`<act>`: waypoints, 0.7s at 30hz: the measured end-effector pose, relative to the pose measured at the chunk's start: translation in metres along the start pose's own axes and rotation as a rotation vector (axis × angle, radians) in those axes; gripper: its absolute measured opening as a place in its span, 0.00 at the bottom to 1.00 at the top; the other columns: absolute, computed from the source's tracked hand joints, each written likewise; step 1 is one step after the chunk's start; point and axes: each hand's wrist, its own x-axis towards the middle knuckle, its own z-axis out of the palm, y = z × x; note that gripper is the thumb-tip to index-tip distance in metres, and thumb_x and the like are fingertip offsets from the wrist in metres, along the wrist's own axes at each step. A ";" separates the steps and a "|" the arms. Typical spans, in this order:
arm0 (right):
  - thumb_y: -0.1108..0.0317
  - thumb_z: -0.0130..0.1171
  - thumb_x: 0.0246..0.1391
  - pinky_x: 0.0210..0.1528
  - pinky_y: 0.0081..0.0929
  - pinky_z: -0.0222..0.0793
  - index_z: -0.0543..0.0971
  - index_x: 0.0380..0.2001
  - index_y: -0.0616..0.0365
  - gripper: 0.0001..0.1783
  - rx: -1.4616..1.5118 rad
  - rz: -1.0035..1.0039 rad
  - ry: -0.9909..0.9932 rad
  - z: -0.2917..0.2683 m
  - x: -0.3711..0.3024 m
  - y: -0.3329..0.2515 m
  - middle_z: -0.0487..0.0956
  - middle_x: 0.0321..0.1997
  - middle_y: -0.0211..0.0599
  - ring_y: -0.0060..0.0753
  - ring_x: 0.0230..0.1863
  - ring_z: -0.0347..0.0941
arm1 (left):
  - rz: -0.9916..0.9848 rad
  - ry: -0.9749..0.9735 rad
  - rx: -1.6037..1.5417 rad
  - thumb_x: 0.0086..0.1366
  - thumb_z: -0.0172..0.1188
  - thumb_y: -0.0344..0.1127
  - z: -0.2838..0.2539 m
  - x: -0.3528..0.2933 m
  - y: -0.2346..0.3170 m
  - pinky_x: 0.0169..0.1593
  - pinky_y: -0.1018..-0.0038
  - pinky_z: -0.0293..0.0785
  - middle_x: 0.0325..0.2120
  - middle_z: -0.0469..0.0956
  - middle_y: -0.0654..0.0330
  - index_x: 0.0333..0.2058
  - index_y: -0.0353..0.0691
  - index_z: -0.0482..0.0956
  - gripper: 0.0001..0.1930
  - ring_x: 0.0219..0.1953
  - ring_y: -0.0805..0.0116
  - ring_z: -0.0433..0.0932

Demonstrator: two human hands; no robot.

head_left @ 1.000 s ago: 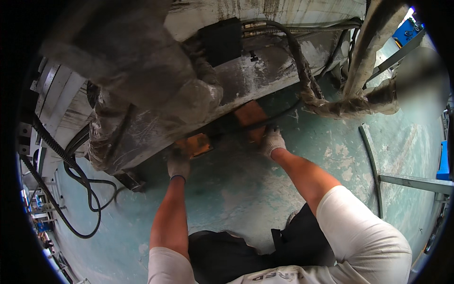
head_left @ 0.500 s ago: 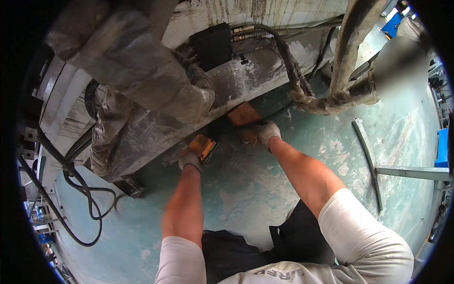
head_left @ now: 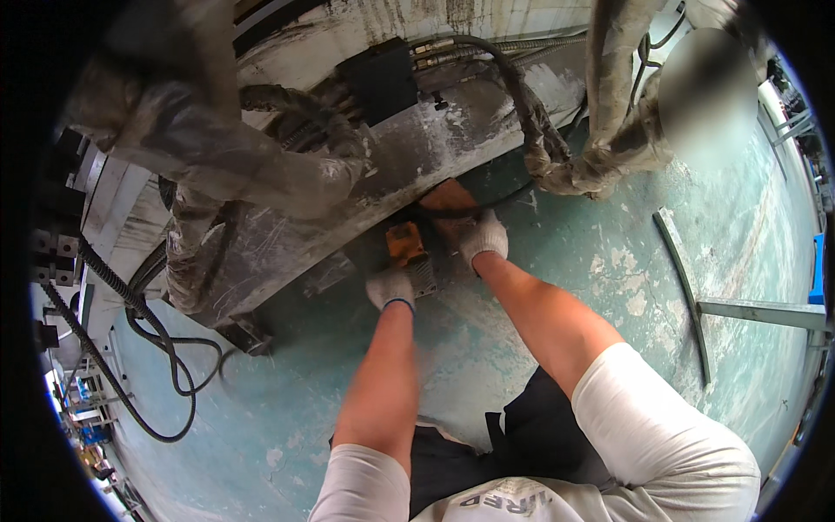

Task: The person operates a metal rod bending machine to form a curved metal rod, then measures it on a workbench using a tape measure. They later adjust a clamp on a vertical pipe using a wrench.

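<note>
My left hand grips the orange-and-grey block, just beside the rust-coloured plate; my right hand meets that plate, its hold too hidden to tell. I'd steer clear of the black cable.

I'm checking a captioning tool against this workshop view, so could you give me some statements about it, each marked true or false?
1. The left hand and the right hand both wear pale gloves. True.
2. An orange object lies just ahead of the left hand. True.
3. The orange object is to the right of the right hand. False: it is to its left.
4. A dark cable crosses a reddish-brown block. True.
5. The floor is bright red. False: it is green with pale worn patches.
6. The reddish-brown block is nearer the left hand. False: it is nearer the right hand.
</note>
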 end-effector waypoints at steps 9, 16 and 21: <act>0.47 0.71 0.63 0.62 0.53 0.85 0.80 0.70 0.48 0.36 -0.147 -0.213 -0.029 -0.021 0.037 0.005 0.90 0.61 0.53 0.59 0.63 0.87 | -0.183 0.250 -0.126 0.78 0.66 0.51 -0.066 -0.073 0.070 0.59 0.45 0.82 0.52 0.88 0.36 0.55 0.34 0.87 0.23 0.54 0.37 0.88; 0.56 0.73 0.60 0.58 0.57 0.86 0.70 0.77 0.46 0.43 -0.136 -0.496 0.373 0.014 0.160 0.024 0.89 0.56 0.57 0.67 0.59 0.87 | 0.047 0.076 0.057 0.79 0.66 0.55 -0.035 -0.036 -0.018 0.64 0.50 0.81 0.61 0.86 0.38 0.60 0.35 0.86 0.28 0.61 0.36 0.85; 0.48 0.80 0.56 0.65 0.58 0.82 0.46 0.88 0.47 0.69 -0.307 -0.402 0.283 0.050 0.107 0.027 0.81 0.67 0.62 0.71 0.68 0.79 | -0.265 0.050 -0.399 0.78 0.67 0.53 0.007 -0.033 -0.018 0.65 0.54 0.80 0.62 0.86 0.39 0.64 0.36 0.85 0.28 0.65 0.37 0.83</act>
